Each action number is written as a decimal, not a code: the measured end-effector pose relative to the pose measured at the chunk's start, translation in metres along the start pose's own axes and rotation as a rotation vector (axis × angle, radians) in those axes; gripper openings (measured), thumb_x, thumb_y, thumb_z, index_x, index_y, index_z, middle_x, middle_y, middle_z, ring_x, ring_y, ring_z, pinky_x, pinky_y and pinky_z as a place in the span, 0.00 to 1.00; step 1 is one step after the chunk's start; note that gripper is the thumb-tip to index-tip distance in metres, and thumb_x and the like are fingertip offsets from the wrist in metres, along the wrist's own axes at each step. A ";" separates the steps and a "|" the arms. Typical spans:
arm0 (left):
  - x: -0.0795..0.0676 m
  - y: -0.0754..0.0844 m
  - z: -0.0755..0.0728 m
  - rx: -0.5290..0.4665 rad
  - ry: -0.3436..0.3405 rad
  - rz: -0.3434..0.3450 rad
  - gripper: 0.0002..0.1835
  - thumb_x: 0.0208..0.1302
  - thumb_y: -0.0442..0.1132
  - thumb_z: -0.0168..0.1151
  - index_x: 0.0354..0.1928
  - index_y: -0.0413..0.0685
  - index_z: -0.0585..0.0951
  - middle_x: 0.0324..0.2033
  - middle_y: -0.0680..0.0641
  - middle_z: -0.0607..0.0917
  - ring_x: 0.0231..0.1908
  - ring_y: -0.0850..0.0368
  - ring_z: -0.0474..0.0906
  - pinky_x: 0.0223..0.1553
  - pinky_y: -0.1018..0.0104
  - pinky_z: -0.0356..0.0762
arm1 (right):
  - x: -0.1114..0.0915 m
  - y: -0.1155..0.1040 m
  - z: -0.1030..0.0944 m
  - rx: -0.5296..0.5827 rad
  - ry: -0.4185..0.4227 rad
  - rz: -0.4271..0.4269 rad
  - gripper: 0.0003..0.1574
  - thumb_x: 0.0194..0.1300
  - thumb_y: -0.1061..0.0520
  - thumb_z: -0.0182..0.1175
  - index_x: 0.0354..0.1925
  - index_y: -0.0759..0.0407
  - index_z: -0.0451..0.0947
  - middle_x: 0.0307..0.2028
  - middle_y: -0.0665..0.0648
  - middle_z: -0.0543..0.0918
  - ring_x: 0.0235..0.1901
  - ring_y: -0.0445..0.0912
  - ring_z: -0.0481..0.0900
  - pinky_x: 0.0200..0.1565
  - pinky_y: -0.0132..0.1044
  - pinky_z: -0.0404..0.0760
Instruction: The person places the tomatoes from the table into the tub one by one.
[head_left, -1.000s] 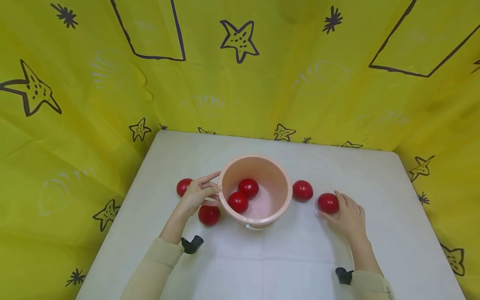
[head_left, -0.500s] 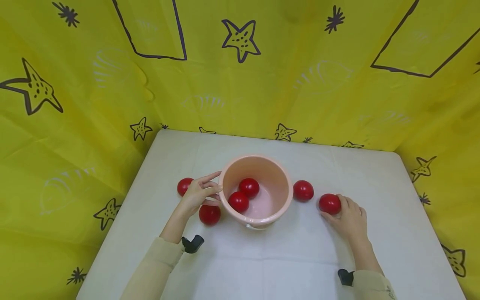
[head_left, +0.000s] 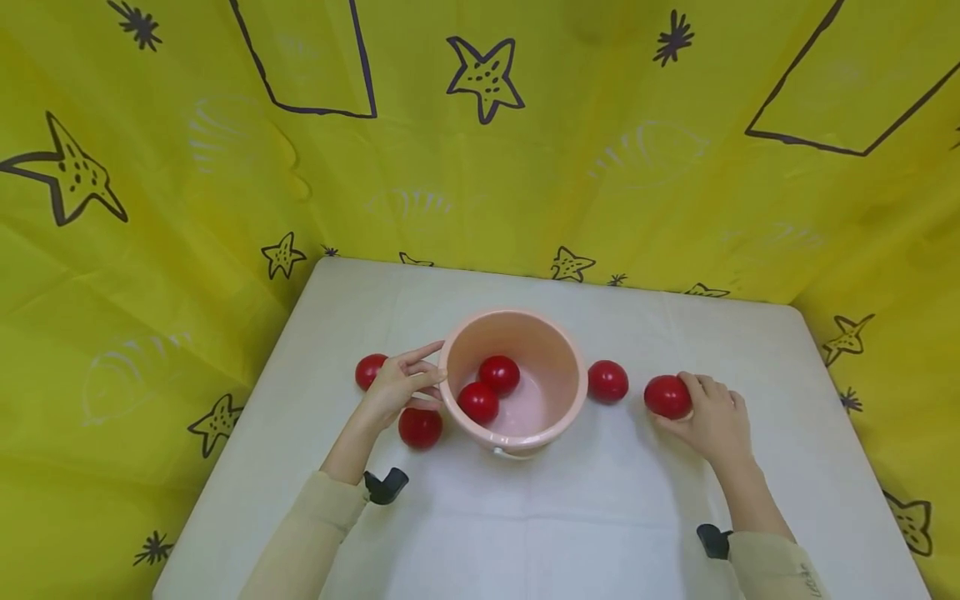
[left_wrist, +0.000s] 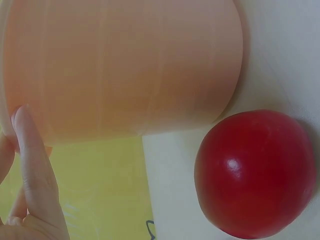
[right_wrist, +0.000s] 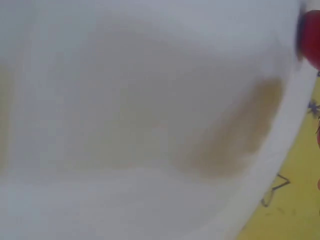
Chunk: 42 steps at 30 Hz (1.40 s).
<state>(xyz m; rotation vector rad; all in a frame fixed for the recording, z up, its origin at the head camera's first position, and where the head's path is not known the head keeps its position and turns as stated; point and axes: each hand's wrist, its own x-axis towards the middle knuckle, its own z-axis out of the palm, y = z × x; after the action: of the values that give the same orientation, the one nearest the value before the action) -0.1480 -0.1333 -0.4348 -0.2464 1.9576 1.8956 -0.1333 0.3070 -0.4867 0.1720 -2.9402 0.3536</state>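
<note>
In the head view a pink bucket stands mid-table with two red tomato-like balls inside. My left hand pinches its left rim, thumb over the edge and fingers outside. A third red ball lies below that hand; a fourth red ball is partly hidden behind it. In the left wrist view one ball rests beside the bucket wall. My right hand grips a red ball between thumb and fingers; whether it is off the table I cannot tell.
Another red ball lies just right of the bucket. The white table ends at a yellow curtain at the back and sides. The right wrist view is mostly blurred white surface, with a red ball at its edge.
My right hand has closed in on its red ball and shifted it slightly right and farther from me. The left hand and the bucket stay in place; the head view has drifted a little.
</note>
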 end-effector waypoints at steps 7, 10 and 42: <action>0.000 0.001 0.000 0.003 0.003 0.010 0.28 0.58 0.37 0.62 0.61 0.57 0.69 0.37 0.40 0.80 0.29 0.49 0.82 0.34 0.58 0.81 | 0.027 -0.023 -0.034 -0.058 0.068 -0.107 0.48 0.34 0.47 0.74 0.52 0.65 0.66 0.47 0.70 0.70 0.47 0.65 0.65 0.48 0.65 0.63; 0.000 0.001 0.000 -0.001 0.005 0.009 0.28 0.58 0.37 0.62 0.61 0.57 0.69 0.36 0.40 0.80 0.28 0.49 0.82 0.34 0.58 0.81 | 0.039 -0.038 -0.049 -0.070 0.078 -0.152 0.49 0.33 0.48 0.75 0.53 0.64 0.66 0.49 0.69 0.70 0.49 0.64 0.64 0.49 0.64 0.63; -0.001 0.002 -0.001 -0.013 -0.017 0.007 0.28 0.58 0.35 0.61 0.61 0.56 0.70 0.37 0.41 0.80 0.29 0.49 0.81 0.34 0.58 0.81 | 0.083 -0.188 -0.019 -0.189 -0.254 -0.764 0.49 0.35 0.39 0.73 0.57 0.52 0.70 0.52 0.56 0.73 0.55 0.52 0.65 0.58 0.52 0.65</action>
<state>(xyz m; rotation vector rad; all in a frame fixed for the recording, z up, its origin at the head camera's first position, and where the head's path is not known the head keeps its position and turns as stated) -0.1477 -0.1339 -0.4329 -0.2270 1.9384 1.9092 -0.1863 0.1223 -0.4105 1.3322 -2.8271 -0.0676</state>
